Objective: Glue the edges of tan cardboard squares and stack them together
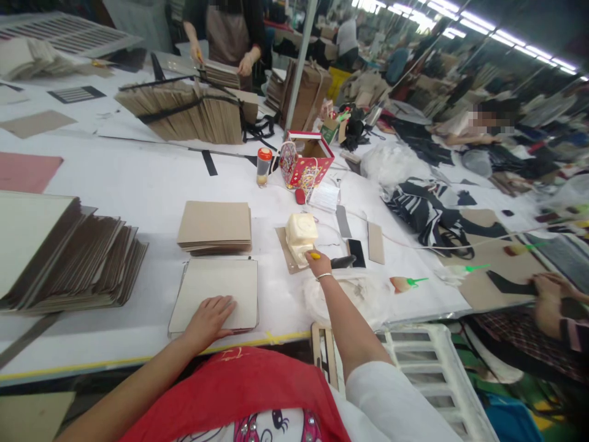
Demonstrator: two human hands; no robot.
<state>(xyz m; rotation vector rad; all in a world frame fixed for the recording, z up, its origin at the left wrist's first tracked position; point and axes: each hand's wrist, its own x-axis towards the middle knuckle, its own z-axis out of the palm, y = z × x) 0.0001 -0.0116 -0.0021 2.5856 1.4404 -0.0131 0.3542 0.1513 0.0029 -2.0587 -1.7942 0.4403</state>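
Observation:
My left hand lies with fingers spread on the front edge of a stack of pale grey sheets. At the cream plastic container, my right hand is closed around a small yellow-ended tool; the part inside the container is hidden. The container rests on a brown board piece. Behind the pale stack sits a squared stack of tan boards.
A tall pile of dark-edged sheets stands at left. Beyond are a red-lidded jar, a red patterned box, a phone and a glue bottle. Other people work across and at right; a metal pole rises behind.

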